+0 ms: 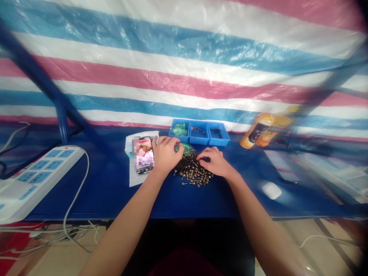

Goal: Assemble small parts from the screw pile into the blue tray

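Note:
A heap of small metal screws (198,174) lies on the blue table, a green plastic packet (188,148) at its far side. My left hand (167,153) is closed at the heap's left edge, fingers curled beside the packet; what they pinch is too small to make out. On the right, my right hand (215,161) is closed with a small dark piece (205,158) at its fingertips, just above the screws. Behind the heap stands a blue three-part bin (198,143): green packet at left, a few screws in the middle, dark small parts at right.
A phone (145,155) showing a picture lies on white paper beside my left forearm. A power strip (43,168) with a cable is at far left. At right are two orange-yellow bottles (257,130), a white earbud-like case (271,190) and a flat pale object (281,165).

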A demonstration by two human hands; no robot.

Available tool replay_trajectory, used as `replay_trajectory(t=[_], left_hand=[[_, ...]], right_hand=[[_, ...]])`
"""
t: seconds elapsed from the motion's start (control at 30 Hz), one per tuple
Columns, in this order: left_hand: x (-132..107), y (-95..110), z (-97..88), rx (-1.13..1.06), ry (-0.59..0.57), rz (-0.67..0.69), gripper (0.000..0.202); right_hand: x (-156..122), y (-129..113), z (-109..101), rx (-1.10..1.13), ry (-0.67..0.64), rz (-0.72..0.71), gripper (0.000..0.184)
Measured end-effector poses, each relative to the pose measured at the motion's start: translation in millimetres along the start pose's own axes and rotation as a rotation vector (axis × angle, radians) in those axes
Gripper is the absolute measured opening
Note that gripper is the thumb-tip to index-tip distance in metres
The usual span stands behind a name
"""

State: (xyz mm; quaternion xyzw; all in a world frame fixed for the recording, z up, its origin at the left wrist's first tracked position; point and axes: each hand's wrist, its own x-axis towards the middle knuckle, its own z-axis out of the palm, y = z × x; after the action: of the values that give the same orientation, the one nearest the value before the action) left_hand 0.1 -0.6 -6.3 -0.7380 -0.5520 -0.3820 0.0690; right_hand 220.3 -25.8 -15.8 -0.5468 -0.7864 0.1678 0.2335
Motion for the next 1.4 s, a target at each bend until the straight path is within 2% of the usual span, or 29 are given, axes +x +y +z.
replay_trajectory(t=[0.17, 0.33, 0.47, 0.57, 0.67, 0.77, 0.9, 1.13, 1.3, 1.4], left_hand=[[-3, 4, 1.0, -0.092, -0.064, 0.082, 0.015], [-6, 7, 4.0, -0.193, -0.179, 0.170, 0.017], [-7, 10, 3.4, -0.296, -0.244, 0.246, 0.016], [-8, 12, 2.5, -0.335, -0.269, 0.273, 0.018], [-9, 13, 2.7, -0.358, -0.279, 0.281, 0.018], [-10, 13, 3.7, -0.379, -0.278, 0.283, 0.019], [-10, 12, 5.1, -0.402, -0.259, 0.298, 0.016], [-9, 10, 7.4, -0.438, -0.198, 0.292, 0.012], [-9, 12, 7.6, -0.452, -0.194, 0.293, 0.013], [-8, 14, 6.5, -0.460, -0.167, 0.285, 0.010]], right_hand=[[0, 2, 1, -0.029, -0.054, -0.006, 0.018], [1, -1, -2, 0.048, 0.009, -0.011, 0.013], [3, -1, -4, 0.279, 0.088, -0.057, 0.011], [4, -3, -3, 0.528, 0.090, -0.032, 0.014], [5, -4, -2, 0.713, 0.086, 0.022, 0.020], [6, -4, -2, 0.784, 0.116, 0.068, 0.026], [7, -4, -3, 0.832, 0.132, 0.091, 0.029], [5, -9, -5, 0.855, 0.069, 0.097, 0.029], [8, -3, 0, 0.931, 0.078, 0.138, 0.042], [8, -2, 0, 0.883, 0.081, 0.123, 0.038]])
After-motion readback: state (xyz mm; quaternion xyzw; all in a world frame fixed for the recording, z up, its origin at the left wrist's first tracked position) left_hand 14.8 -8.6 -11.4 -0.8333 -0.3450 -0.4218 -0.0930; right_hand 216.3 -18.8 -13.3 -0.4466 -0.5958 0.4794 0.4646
